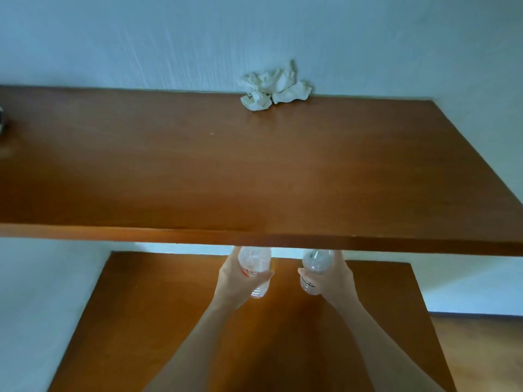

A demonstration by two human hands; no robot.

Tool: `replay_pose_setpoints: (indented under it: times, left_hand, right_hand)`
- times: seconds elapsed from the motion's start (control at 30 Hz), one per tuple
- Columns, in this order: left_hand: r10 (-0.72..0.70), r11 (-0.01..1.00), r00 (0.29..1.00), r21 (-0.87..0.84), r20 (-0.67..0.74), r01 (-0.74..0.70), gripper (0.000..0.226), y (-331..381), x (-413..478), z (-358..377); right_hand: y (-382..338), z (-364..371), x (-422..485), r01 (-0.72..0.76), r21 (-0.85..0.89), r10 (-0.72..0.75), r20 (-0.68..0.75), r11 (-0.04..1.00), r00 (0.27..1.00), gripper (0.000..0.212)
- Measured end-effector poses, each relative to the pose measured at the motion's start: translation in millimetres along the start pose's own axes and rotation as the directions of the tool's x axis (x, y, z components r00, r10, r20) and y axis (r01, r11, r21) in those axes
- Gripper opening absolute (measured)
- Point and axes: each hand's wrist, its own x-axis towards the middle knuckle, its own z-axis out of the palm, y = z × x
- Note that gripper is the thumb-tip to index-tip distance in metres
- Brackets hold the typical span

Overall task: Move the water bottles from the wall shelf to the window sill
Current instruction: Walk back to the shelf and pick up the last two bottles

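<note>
Two clear plastic water bottles stand below the front edge of the wide brown wall shelf (254,171). My left hand (230,281) grips the bottle with a red label (256,267). My right hand (334,278) grips the bottle with a dark label (312,271). Both bottles are upright over a lower brown surface (158,321), and their tops are hidden behind the shelf's front edge. I cannot tell whether their bases touch the lower surface. No window sill is in view.
A crumpled white tissue (273,87) lies at the back of the wall shelf against the pale wall. A dark object (2,120) is cut off at the left edge. Wooden floor (478,352) shows at lower right.
</note>
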Motion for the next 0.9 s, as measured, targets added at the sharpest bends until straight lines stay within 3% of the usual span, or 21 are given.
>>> replay_pose_setpoints:
  times: [0.07, 0.23, 0.43, 0.7, 0.9]
  left_hand:
    - [0.087, 0.995, 0.996, -0.047, -0.029, -0.088, 0.066, 11.0, -9.3, -4.4]
    - [0.146, 0.965, 0.986, -0.207, -0.085, -0.161, 0.051, 42.1, -34.3, -19.3]
    - [0.175, 0.925, 0.969, -0.307, -0.175, -0.223, 0.053, 52.9, -58.5, -36.1]
    - [0.108, 0.923, 0.961, -0.333, -0.254, -0.191, 0.053, 10.9, -89.4, -83.1]
    - [0.051, 0.907, 0.907, -0.361, -0.417, -0.217, 0.063, -21.3, -140.2, -117.6]
  right_hand:
    - [-0.3, -2.9, -6.2, 0.106, -0.015, -0.107, -0.043, 0.994, 0.993, 0.064]
    - [-14.7, -11.8, -32.2, 0.287, -0.04, -0.289, -0.198, 0.957, 0.937, 0.076]
    - [-31.9, -6.8, -65.6, 0.355, 0.114, -0.323, -0.23, 0.928, 0.918, 0.078]
    - [-44.2, 33.0, -100.5, 0.408, 0.201, -0.391, -0.121, 0.89, 0.912, 0.075]
    - [-65.2, 78.1, -119.2, 0.47, 0.295, -0.516, 0.098, 0.832, 0.851, 0.069]
